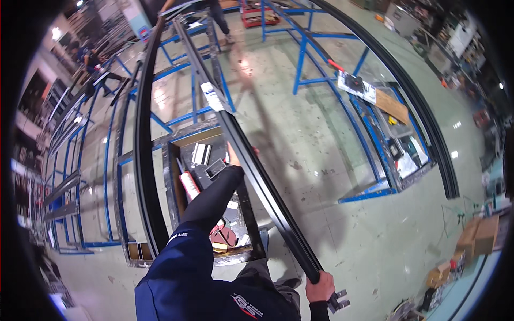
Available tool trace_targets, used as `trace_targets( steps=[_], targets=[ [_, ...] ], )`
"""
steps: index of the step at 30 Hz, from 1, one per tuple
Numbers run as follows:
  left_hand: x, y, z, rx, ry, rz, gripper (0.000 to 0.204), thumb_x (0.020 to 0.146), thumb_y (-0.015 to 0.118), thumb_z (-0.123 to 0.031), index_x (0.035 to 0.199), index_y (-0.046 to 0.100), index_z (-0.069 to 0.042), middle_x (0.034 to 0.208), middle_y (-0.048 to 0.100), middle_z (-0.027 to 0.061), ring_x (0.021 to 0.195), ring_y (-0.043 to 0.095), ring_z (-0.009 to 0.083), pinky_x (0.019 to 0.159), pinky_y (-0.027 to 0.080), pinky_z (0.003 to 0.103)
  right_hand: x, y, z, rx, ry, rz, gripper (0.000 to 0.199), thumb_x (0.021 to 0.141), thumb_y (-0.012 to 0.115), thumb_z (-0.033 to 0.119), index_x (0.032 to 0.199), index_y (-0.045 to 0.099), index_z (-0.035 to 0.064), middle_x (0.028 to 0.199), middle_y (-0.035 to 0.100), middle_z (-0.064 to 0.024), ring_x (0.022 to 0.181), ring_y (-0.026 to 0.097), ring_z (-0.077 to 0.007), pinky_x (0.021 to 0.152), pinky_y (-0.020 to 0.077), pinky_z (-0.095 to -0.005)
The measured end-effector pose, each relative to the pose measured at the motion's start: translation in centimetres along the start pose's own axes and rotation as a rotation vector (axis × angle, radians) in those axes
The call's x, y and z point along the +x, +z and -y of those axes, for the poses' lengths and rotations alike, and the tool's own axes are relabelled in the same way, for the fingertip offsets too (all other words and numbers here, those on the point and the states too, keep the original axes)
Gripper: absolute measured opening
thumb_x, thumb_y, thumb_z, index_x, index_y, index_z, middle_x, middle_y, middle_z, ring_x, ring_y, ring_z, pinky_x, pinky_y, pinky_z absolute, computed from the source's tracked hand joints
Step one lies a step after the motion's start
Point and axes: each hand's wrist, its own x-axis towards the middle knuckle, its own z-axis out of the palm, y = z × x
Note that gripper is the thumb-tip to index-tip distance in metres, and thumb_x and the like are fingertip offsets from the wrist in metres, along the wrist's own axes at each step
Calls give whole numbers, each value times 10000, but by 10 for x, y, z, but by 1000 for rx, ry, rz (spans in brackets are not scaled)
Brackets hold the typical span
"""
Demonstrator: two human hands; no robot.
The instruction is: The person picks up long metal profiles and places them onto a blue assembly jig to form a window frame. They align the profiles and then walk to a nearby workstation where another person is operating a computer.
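From the right hand past the left hand, both clamped round it, slants a black bar.

At eight o'clock, a dark-walled bench tray carries a red-and-white tube and a reddish disc; at two o'clock, a blue metal bench bears a brown board.
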Motion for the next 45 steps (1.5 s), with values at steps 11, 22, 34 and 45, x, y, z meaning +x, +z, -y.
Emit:
trace_targets(
  steps=[11,22,34,45],
  targets=[
    [-146,77,142,-132,32,-164,846,708,313,-882,781,611,-94,761,654,145,691,643,334,593,545,465,-47,-105,-177,-25,10,54,312,731,748,372,800,678,76,802,657,-158,802,618,-377,727,496,-455],
    [-296,187,401,-316,-7,-273,738,756,315,-817,715,533,-113,602,563,144,583,589,325,562,506,452,-45,-245,-495,-59,-112,147,348,695,759,378,859,688,80,858,670,-146,826,632,-356,745,507,-451],
    [-371,332,585,-418,115,-308,669,822,370,-655,860,562,-16,823,603,198,789,594,386,738,510,501,127,-384,-744,-72,-486,25,333,483,807,262,671,587,96,668,577,-67,674,593,-295,595,481,-421],
    [-349,472,725,-637,381,-376,539,856,393,-571,821,510,-46,817,605,168,778,603,329,679,506,466,328,-482,-872,-178,-771,72,376,596,800,340,767,611,64,789,618,-131,762,597,-344,698,462,-454]
  ],
)
